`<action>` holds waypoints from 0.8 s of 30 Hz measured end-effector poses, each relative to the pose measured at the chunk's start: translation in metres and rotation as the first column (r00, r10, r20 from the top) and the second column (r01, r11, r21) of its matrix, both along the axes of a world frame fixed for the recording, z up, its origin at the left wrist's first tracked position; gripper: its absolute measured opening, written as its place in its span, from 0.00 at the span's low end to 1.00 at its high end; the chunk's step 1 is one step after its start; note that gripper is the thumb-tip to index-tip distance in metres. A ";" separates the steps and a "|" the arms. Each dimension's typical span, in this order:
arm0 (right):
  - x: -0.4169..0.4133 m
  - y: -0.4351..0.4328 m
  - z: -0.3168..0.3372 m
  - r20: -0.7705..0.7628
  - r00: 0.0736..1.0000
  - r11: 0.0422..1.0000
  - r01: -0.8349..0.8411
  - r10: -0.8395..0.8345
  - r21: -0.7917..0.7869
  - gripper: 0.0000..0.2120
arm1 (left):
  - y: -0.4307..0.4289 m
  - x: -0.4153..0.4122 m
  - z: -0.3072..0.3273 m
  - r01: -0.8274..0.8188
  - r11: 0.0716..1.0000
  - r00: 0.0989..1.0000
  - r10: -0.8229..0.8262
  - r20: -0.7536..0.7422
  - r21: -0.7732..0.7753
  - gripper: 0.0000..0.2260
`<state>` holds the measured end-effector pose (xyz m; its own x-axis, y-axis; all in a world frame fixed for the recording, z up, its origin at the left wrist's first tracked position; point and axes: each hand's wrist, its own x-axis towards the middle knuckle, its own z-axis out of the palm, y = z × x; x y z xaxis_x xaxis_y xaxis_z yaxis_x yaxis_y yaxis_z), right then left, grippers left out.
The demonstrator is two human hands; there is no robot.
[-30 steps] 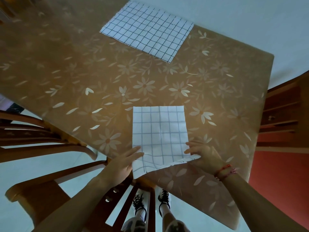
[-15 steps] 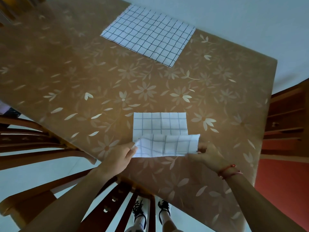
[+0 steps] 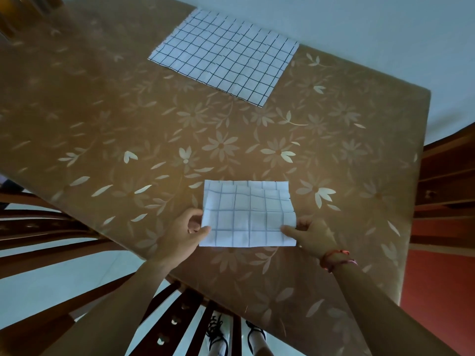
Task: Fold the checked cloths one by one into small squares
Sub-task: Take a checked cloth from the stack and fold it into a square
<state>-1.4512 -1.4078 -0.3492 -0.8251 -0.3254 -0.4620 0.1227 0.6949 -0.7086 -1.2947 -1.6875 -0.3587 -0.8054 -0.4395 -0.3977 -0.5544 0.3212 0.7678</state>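
Hands meet at the near part of the table (image 3: 108, 129), 1 on each side of the folded cloth (image 3: 248, 214). The left hand (image 3: 180, 235) comes in from the lower left with its forearm over the table's edge. Its fingers are curled and its thumb lies on top of the cloth's left edge, pinching it. The right hand (image 3: 312, 236) reaches in from the lower right, a red bracelet (image 3: 336, 259) at its wrist. Its thumb presses flat on the cloth's right edge near the front corner, with the other fingers curled behind the edge, so it also pinches the fabric.

The folded cloth lies doubled between the 2 hands, the fold toward the person. Its upper layer stops just short of the far edge, leaving a narrow strip of the lower layer showing.

A second checked cloth (image 3: 223, 55) lies spread flat at the far side of the table, well apart from the hands. The table has a brown cover with pale flowers. A wooden chair (image 3: 77, 240) stands at the left, below the table's edge.
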 end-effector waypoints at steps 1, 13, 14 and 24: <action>0.001 -0.001 -0.001 -0.012 1.000 1.000 0.016 -0.016 0.009 0.05 | 0.000 0.001 0.000 -0.009 1.000 1.000 0.008 0.008 0.016 0.17; 0.002 -0.008 -0.004 -0.072 0.987 0.986 0.150 -0.145 0.068 0.08 | 0.006 0.004 -0.005 -0.074 0.995 0.997 0.075 0.008 -0.072 0.20; 0.002 -0.009 -0.004 -0.080 0.985 0.985 0.156 -0.150 0.069 0.08 | 0.006 0.003 -0.005 -0.078 0.993 0.997 0.078 0.003 -0.090 0.20; 0.006 -0.018 0.009 -0.251 0.952 0.967 0.215 -0.176 0.137 0.15 | 0.042 0.005 0.016 0.206 0.759 0.927 -0.354 -0.126 -0.617 0.17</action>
<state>-1.4455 -1.4255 -0.3406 -0.9564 -0.0840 -0.2798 0.1112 0.7811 -0.6144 -1.2897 -1.6460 -0.3427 -0.9619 -0.2658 0.0637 -0.2065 0.8595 0.4676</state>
